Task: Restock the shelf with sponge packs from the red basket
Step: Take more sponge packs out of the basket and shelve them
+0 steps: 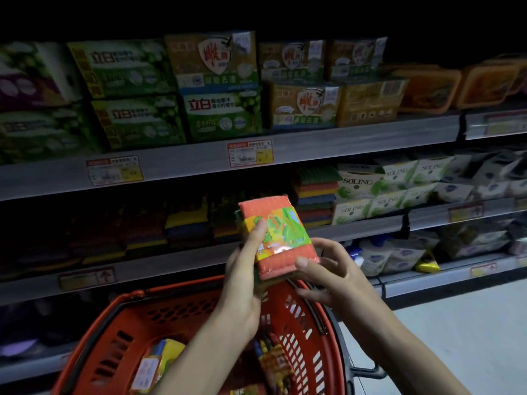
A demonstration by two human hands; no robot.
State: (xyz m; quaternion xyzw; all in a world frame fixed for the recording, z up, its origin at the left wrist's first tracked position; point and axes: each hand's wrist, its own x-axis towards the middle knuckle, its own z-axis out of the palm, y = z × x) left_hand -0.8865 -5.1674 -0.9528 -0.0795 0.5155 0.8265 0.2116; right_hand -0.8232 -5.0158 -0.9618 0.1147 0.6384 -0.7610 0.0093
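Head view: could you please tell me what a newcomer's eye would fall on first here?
The orange sponge pack at the centre comes first, held up by the left hand and right hand. Below it sits the red basket with more packs inside, and on the top shelf the green and yellow boxes stand out.

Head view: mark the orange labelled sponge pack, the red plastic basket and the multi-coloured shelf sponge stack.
orange labelled sponge pack [281, 235], head view, printed label.
red plastic basket [185, 302], head view, back wall.
multi-coloured shelf sponge stack [315, 192], head view, front edges.
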